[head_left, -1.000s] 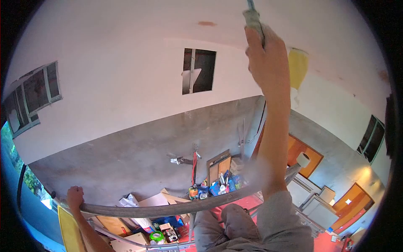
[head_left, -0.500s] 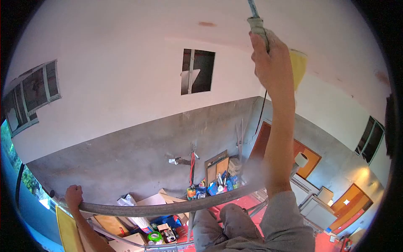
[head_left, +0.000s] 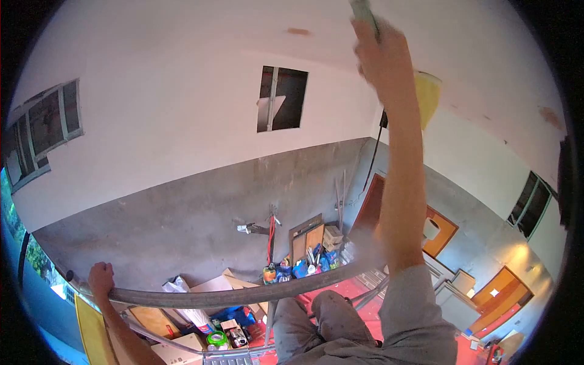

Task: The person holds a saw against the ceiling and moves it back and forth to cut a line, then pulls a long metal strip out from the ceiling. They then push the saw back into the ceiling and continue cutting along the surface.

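Note:
My right hand (head_left: 383,61) is raised toward the pale ceiling, its fingers wrapped round the grey-green handle (head_left: 364,13) of a tool. The tool's working end lies beyond the top edge of the view. Low on the left, my left hand (head_left: 101,278) is closed round a grey metal pipe (head_left: 231,297), near its left end. The pipe curves across the view in front of my knees (head_left: 331,316).
Below the pipe lie boxes, a green tape roll (head_left: 218,339) and bags on a red floor (head_left: 322,298). Wood panels (head_left: 307,240) lean on the grey wall (head_left: 182,231). A yellow panel (head_left: 427,100) hangs behind my right arm. Window openings (head_left: 282,99) pierce the white upper wall.
My right hand has moved up and slightly left with the tool, and the metal rod above its handle has left the view. My left hand stays on the pipe.

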### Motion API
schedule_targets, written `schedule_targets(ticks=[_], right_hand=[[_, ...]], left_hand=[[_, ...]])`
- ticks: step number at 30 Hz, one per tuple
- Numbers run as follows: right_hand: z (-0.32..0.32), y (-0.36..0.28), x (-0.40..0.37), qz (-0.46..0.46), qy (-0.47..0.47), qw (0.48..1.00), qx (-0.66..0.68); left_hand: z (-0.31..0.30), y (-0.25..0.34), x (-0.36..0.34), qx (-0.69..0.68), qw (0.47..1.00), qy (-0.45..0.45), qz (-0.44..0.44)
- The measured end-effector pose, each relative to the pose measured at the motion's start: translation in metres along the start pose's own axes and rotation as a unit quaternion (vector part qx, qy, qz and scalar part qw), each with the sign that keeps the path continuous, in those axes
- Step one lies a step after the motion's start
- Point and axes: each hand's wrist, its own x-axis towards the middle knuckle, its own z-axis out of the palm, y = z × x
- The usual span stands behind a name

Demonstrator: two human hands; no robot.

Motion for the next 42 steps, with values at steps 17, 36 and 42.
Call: schedule_targets(ticks=[17, 36, 42], right_hand=[[0.019, -0.027, 0.050, 0.107, 0.057, 0.992, 0.026], [-0.020, -0.007, -0.017, -0.008, -0.006, 0.999, -0.047], [0.014, 0.003, 0.045, -0.077, 0.060, 0.994, -0.055]], left_hand=[[-0.002, 0.000, 0.002, 0.004, 0.999, -0.031, -0.011], [0.007, -0.011, 0.002, 0.002, 1.000, 0.008, -0.003], [0.011, -0.019, 0.009, 0.033, 0.998, 0.016, 0.042]])
